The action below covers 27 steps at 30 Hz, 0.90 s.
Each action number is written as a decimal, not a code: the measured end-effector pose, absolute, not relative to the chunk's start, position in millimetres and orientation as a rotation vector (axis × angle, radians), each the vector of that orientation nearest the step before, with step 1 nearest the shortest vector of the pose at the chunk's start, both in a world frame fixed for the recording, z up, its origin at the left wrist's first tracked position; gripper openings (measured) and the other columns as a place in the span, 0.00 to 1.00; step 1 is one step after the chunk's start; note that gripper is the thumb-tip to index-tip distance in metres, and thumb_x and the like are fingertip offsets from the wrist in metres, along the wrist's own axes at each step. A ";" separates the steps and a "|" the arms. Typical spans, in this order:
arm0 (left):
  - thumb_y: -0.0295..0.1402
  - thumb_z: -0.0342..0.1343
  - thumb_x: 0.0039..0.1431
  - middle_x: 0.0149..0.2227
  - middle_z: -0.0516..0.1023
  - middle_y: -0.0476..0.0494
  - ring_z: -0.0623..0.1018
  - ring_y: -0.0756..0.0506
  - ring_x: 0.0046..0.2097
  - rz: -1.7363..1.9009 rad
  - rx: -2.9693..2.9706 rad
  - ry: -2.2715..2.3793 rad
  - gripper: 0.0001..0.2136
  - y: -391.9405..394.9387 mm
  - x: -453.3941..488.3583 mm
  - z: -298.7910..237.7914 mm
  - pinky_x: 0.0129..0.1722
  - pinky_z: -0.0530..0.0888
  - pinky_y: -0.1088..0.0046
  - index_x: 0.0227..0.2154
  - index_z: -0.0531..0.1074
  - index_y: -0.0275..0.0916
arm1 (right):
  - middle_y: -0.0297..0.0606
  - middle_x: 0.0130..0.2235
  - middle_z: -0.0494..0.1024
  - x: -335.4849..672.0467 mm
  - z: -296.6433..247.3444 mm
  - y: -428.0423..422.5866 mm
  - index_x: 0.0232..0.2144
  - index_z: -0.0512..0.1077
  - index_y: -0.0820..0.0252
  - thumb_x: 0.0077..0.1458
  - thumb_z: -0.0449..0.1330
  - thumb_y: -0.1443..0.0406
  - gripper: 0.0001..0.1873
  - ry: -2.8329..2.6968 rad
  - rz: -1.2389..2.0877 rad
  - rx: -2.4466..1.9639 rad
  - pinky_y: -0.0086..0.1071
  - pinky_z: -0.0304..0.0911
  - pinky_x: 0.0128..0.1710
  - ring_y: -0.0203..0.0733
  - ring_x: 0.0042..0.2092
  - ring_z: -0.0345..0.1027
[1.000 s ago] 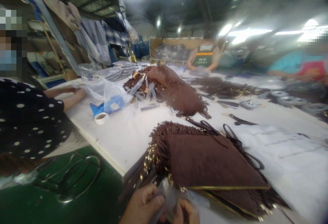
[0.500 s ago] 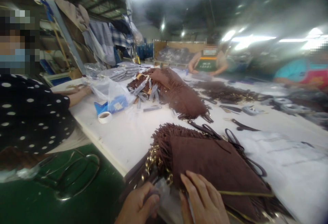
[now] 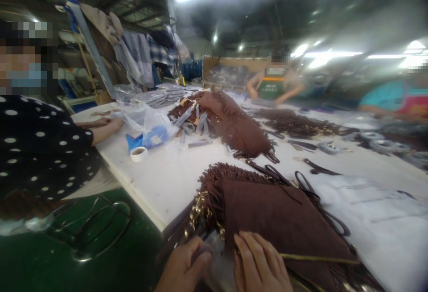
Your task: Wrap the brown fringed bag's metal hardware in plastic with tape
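In front of me lies a brown fringed bag in suede-like material, its gold chain heaped at the left edge. My left hand is closed beside the chain, thumb against fingers, on a piece of translucent grey plastic. Just to the right, my right hand rests on the bag's near edge, fingers stretched and close together; its thumb is mostly hidden. Dark straps loop along the bag's far side.
More brown fringed bags are piled farther back. A tape roll and a blue-and-clear plastic bag lie left; dark-handled snips lie right. One person stands left, others across the white table.
My right hand has shifted slightly left and its fingers have drawn closer together. My left hand stays on the plastic. The view has tilted a little.
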<state>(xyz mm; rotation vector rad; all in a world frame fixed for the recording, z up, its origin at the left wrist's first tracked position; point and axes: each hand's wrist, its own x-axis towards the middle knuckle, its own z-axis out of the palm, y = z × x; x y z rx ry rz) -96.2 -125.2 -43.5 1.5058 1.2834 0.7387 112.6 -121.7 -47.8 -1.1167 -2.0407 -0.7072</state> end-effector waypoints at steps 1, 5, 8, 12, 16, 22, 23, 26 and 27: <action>0.46 0.49 0.62 0.28 0.74 0.47 0.74 0.44 0.32 0.749 1.501 1.290 0.16 -125.4 -95.7 -44.6 0.32 0.63 0.73 0.29 0.70 0.37 | 0.42 0.39 0.83 112.8 -46.5 -120.8 0.41 0.76 0.65 0.57 0.55 0.71 0.13 -2.031 -0.708 -1.094 0.42 0.62 0.44 0.47 0.40 0.75; 0.45 0.47 0.63 0.29 0.74 0.46 0.74 0.44 0.33 0.745 1.539 1.330 0.16 -126.7 -95.0 -47.0 0.33 0.63 0.73 0.30 0.69 0.37 | 0.41 0.36 0.83 115.6 -39.9 -118.7 0.39 0.76 0.64 0.58 0.53 0.71 0.12 -2.032 -0.696 -1.026 0.39 0.65 0.42 0.45 0.38 0.76; 0.45 0.46 0.63 0.29 0.75 0.45 0.74 0.43 0.34 0.716 1.569 1.334 0.16 -126.6 -94.0 -45.4 0.33 0.64 0.72 0.30 0.69 0.37 | 0.39 0.35 0.83 118.2 -36.7 -117.3 0.39 0.76 0.64 0.58 0.54 0.71 0.11 -2.053 -0.691 -0.997 0.38 0.65 0.40 0.44 0.37 0.76; 0.45 0.46 0.63 0.29 0.75 0.44 0.74 0.43 0.33 0.716 1.571 1.344 0.17 -124.6 -90.1 -40.3 0.32 0.64 0.72 0.29 0.70 0.37 | 0.39 0.33 0.83 119.6 -35.9 -114.7 0.37 0.76 0.64 0.58 0.54 0.71 0.11 -2.043 -0.709 -0.975 0.37 0.67 0.38 0.43 0.35 0.77; 0.48 0.46 0.63 0.29 0.75 0.44 0.74 0.43 0.33 0.733 1.588 1.343 0.19 -120.3 -87.3 -40.0 0.33 0.64 0.72 0.29 0.70 0.36 | 0.39 0.33 0.83 119.6 -35.3 -113.6 0.37 0.76 0.63 0.58 0.54 0.72 0.11 -2.026 -0.704 -0.976 0.36 0.67 0.37 0.42 0.35 0.77; 0.53 0.46 0.61 0.29 0.76 0.44 0.74 0.43 0.33 0.749 1.582 1.251 0.23 -114.0 -85.4 -42.6 0.33 0.65 0.73 0.27 0.72 0.36 | 0.37 0.32 0.83 119.4 -34.1 -113.1 0.35 0.77 0.63 0.57 0.54 0.72 0.12 -2.047 -0.720 -0.957 0.35 0.68 0.36 0.41 0.33 0.77; 0.53 0.47 0.60 0.29 0.76 0.44 0.74 0.43 0.33 0.754 1.560 1.235 0.23 -113.6 -84.3 -40.6 0.33 0.65 0.72 0.28 0.73 0.36 | 0.37 0.32 0.83 119.0 -34.6 -112.8 0.35 0.77 0.62 0.56 0.54 0.72 0.12 -2.043 -0.720 -0.960 0.35 0.68 0.36 0.41 0.33 0.77; 0.50 0.50 0.59 0.28 0.75 0.46 0.73 0.44 0.31 0.778 1.439 1.188 0.21 -113.1 -78.8 -31.6 0.32 0.65 0.73 0.28 0.73 0.36 | 0.37 0.32 0.83 118.6 -36.3 -110.8 0.35 0.77 0.62 0.56 0.54 0.72 0.12 -2.030 -0.717 -0.969 0.35 0.68 0.37 0.41 0.33 0.77; 0.49 0.51 0.59 0.27 0.75 0.46 0.72 0.45 0.30 0.791 1.397 1.171 0.19 -113.0 -76.5 -28.9 0.31 0.65 0.73 0.28 0.73 0.35 | 0.37 0.32 0.83 119.1 -36.4 -110.0 0.35 0.77 0.62 0.57 0.54 0.72 0.12 -2.034 -0.714 -0.970 0.35 0.68 0.37 0.41 0.34 0.77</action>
